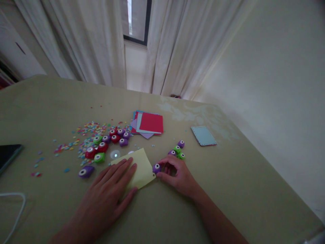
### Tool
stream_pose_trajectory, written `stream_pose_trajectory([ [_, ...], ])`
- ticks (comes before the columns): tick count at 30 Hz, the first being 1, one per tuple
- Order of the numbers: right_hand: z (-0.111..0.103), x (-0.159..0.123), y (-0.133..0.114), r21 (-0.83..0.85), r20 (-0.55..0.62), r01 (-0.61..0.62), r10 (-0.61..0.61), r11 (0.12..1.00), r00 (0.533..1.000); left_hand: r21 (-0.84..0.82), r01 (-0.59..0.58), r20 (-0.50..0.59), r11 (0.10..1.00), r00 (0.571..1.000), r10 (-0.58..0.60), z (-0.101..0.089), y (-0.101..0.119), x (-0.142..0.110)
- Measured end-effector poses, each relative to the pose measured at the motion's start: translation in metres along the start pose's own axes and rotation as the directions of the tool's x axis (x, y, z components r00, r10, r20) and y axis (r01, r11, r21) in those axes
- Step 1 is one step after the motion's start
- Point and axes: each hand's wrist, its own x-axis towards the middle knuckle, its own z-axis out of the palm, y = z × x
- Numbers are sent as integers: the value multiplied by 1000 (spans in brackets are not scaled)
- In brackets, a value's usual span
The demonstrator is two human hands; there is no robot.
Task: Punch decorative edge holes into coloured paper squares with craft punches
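Note:
My left hand (111, 189) lies flat with fingers stretched out on a yellow sheet of paper (141, 166), pressing it to the table. My right hand (175, 174) curls around a small purple paper punch (156, 167) at the sheet's right edge, thumb and fingers closed on it. Just beyond my right hand sit three more small punches, purple and green (177, 150).
A cluster of red, green and purple punches (106, 144) lies amid scattered paper confetti (83, 135). A stack of coloured paper (148, 123), a light blue card (203, 135), a dark tablet (7, 154) and a white cable (15, 210) lie on the beige table (228, 189). Curtains hang behind.

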Motion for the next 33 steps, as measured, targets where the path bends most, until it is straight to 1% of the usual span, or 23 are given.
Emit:
stream_pose_trajectory([
  [9,-6,1,1,-78,71,81,-75,994,995,23,20,15,1000,1000,-20,1,-1,-2],
  [13,-5,0,1,-80,94,82,-75,993,993,23,4,46,1000,999,-5,2,-2,-3],
  [16,-3,1,1,-76,78,75,-69,994,995,7,14,70,1000,997,-14,1,-2,-3],
  [21,-3,1,2,-79,67,77,-72,994,995,-28,9,52,1000,999,-7,0,-2,-3],
  [27,-4,0,-1,-91,107,99,-89,991,990,-40,15,67,999,998,-12,1,-2,-3],
  [31,-4,0,-3,-111,115,88,-75,990,991,-50,-9,83,999,996,14,1,-2,-4],
  [33,-4,0,-4,-125,114,93,-79,988,990,-45,-5,79,999,997,8,1,-2,-4],
])
